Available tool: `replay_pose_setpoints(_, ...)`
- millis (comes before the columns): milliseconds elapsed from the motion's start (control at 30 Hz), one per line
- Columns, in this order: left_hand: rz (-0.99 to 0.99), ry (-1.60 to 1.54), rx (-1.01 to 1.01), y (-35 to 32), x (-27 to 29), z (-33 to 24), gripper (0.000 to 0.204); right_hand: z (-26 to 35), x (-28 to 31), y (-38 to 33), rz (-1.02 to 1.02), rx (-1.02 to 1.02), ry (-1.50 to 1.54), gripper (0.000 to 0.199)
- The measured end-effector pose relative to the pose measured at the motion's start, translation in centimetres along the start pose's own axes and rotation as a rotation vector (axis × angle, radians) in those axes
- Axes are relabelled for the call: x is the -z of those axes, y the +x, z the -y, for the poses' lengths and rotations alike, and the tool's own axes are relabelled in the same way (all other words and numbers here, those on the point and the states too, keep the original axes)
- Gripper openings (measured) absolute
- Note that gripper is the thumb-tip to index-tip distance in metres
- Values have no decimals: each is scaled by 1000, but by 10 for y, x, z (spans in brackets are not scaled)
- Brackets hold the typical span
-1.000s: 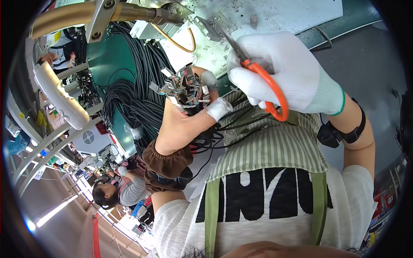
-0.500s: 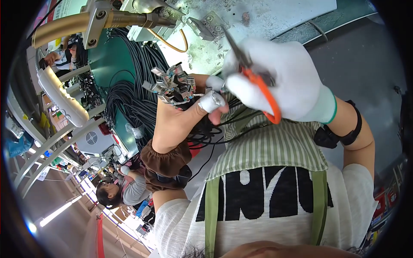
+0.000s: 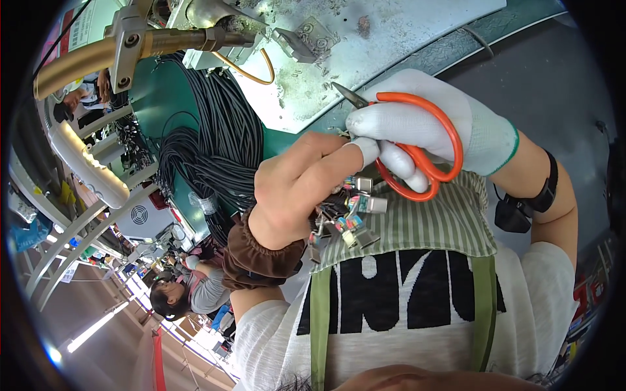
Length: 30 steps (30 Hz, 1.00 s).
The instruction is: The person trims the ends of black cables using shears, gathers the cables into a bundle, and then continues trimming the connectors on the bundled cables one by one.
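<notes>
In the head view, the bare left hand (image 3: pixel 290 186) curls around a bundle of metal-shelled cable connectors (image 3: pixel 376 205), which juts out at its right over the striped apron (image 3: pixel 430 225). The gloved right hand (image 3: pixel 414 122) grips orange-handled scissors (image 3: pixel 458 144), tips pointing away. The step seems to be handling the bundle; cutting would call for turning the blades toward it.
</notes>
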<state>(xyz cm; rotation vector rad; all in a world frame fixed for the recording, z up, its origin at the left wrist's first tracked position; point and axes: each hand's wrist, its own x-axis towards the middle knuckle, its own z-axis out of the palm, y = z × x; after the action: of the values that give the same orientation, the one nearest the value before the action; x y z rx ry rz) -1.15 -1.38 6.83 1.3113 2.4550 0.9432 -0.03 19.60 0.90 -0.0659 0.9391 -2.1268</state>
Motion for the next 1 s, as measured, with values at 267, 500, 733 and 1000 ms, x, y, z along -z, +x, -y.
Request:
replay_pose_setpoints(267,-53,-904,280,-19,-6,9,17,-15,-8,5,-113,469,-786,21)
replay_pose_setpoints(500,187,-463,-7,-14,-6,18,15,-15,-3,-3,153,-21,-57,17)
replay_pose_setpoints(733,-519,-934,670,-5,-15,-5,15,-26,-15,16,-592,995,-1278,17)
replay_pose_setpoints(1000,-485,-926,756,-4,-19,8,20,-38,-8,9,-639,848,-1612,22)
